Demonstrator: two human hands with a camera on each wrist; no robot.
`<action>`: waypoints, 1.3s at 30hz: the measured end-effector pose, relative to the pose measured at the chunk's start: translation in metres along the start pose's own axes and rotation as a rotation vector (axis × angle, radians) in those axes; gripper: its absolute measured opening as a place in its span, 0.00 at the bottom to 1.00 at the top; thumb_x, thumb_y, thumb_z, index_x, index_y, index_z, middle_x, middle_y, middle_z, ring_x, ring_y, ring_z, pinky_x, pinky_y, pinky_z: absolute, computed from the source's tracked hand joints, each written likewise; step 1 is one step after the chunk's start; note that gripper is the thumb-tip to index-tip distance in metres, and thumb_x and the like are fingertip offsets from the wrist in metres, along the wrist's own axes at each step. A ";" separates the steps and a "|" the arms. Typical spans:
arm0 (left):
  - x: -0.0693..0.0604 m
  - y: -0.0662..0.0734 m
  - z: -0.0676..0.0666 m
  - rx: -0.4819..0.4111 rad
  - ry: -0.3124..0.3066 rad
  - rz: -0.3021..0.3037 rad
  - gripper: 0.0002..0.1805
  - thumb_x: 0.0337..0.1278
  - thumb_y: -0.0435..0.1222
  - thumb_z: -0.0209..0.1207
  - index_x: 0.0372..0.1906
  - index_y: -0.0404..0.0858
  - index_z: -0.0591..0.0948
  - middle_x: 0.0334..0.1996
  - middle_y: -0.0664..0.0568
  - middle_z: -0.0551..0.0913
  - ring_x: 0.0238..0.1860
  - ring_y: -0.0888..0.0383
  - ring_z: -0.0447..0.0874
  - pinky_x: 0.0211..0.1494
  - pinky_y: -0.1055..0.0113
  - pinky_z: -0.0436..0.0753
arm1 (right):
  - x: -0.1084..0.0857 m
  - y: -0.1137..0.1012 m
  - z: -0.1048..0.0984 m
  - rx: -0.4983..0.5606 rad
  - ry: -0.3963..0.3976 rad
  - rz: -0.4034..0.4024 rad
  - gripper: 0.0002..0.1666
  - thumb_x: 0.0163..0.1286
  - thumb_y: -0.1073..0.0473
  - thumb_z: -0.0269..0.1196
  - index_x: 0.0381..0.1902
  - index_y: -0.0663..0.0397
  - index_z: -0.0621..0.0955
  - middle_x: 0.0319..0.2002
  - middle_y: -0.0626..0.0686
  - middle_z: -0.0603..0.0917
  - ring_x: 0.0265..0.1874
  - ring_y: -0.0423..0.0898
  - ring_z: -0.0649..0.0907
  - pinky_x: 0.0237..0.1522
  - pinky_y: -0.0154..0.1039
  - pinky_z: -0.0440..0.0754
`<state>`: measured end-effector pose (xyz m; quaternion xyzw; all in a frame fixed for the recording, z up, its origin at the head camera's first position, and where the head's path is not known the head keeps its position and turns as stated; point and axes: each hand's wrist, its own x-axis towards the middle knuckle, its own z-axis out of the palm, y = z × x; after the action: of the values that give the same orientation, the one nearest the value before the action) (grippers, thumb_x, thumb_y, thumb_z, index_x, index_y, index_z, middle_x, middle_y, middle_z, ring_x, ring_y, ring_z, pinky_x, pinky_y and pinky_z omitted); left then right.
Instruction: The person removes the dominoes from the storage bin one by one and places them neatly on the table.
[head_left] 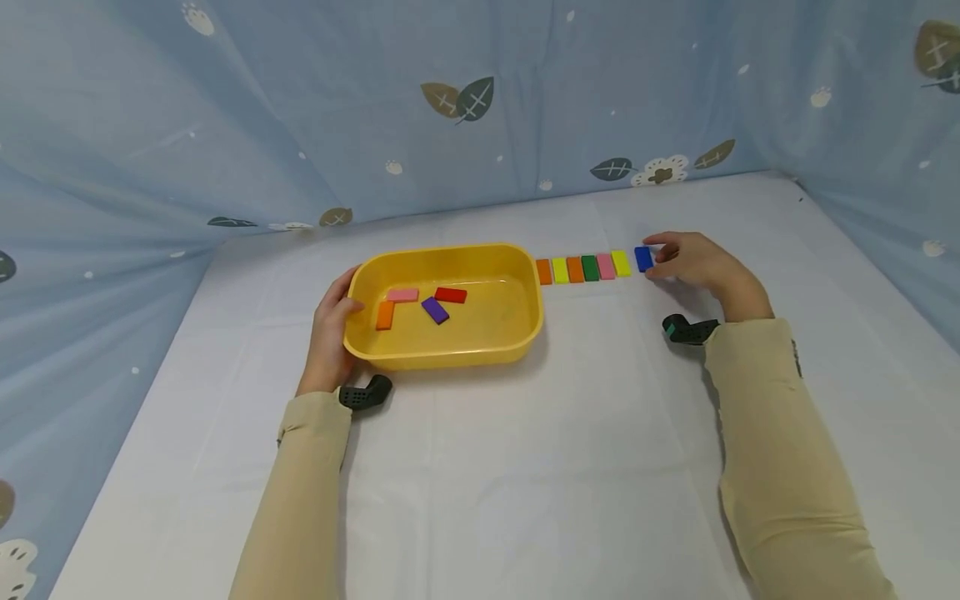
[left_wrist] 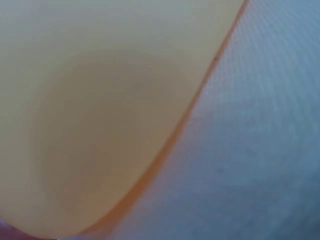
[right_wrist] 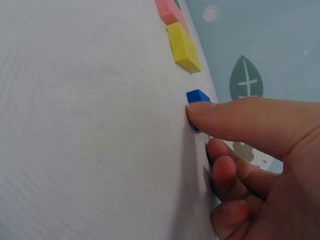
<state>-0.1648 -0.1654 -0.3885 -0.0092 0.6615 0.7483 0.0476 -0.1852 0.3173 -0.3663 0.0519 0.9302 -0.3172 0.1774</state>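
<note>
My left hand [head_left: 328, 329] grips the left end of a yellow plastic tub [head_left: 442, 359], thumb over the rim. Inside the tub lie a pink block [head_left: 402, 295], an orange block [head_left: 385, 315], a purple block [head_left: 435, 310] and a red block [head_left: 451, 295]. On the right, my right hand [head_left: 701, 265] pinches a blue block [head_left: 642, 259] between thumb and forefinger at the tabletop. A small gap separates it from a yellow block [head_left: 621, 263], the right end of a row of several coloured blocks. The left wrist view shows only the tub's blurred wall [left_wrist: 110, 115].
The row starts against the tub's right side with an orange block [head_left: 543, 272] and includes a green block [head_left: 590, 267]. A white cloth [head_left: 540, 467] covers the table. A blue patterned curtain [head_left: 525, 142] hangs behind it and along the sides.
</note>
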 end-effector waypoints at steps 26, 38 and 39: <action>0.001 -0.003 -0.001 0.014 0.001 0.015 0.29 0.54 0.30 0.40 0.63 0.49 0.64 0.62 0.58 0.61 0.60 0.56 0.59 0.63 0.64 0.61 | 0.006 0.002 0.005 -0.042 -0.009 -0.042 0.38 0.58 0.49 0.60 0.64 0.53 0.62 0.51 0.64 0.65 0.46 0.59 0.63 0.48 0.58 0.65; 0.000 -0.001 -0.001 0.023 0.008 0.005 0.29 0.54 0.30 0.41 0.63 0.50 0.64 0.62 0.58 0.61 0.60 0.57 0.60 0.62 0.65 0.63 | 0.004 0.002 0.004 -0.043 -0.010 -0.050 0.37 0.59 0.51 0.60 0.64 0.53 0.62 0.52 0.64 0.65 0.47 0.58 0.65 0.48 0.56 0.66; 0.000 -0.001 -0.001 0.022 0.007 0.003 0.29 0.54 0.30 0.41 0.63 0.50 0.64 0.62 0.58 0.61 0.60 0.57 0.60 0.62 0.65 0.63 | 0.004 0.003 0.005 -0.041 -0.010 -0.044 0.37 0.58 0.51 0.60 0.64 0.53 0.62 0.53 0.64 0.65 0.47 0.59 0.64 0.49 0.57 0.66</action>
<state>-0.1651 -0.1658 -0.3897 -0.0106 0.6700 0.7409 0.0443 -0.1870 0.3167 -0.3729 0.0260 0.9364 -0.3023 0.1761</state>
